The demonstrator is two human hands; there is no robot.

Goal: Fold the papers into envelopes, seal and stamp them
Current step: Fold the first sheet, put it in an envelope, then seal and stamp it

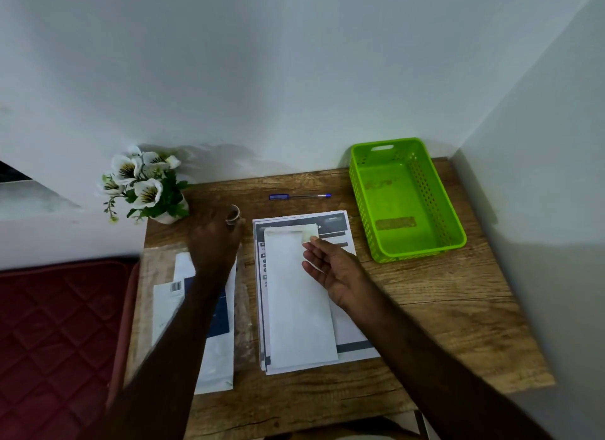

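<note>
Two bare forearms are seen, reaching in from the lower edge of the view. No sleeves are worn on the visible parts; both arms are uncovered from the wrists back to where they leave the frame. The left hand (pixel 214 240) and the right hand (pixel 334 269) are ungloved. No watch, bracelet or ring can be made out, though the left arm is blurred.

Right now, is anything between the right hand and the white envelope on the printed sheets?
Nothing visible. The right hand is already at the envelope, fingers on its right edge near the flap. The left hand is off to the side, holding a small tape roll.
</note>
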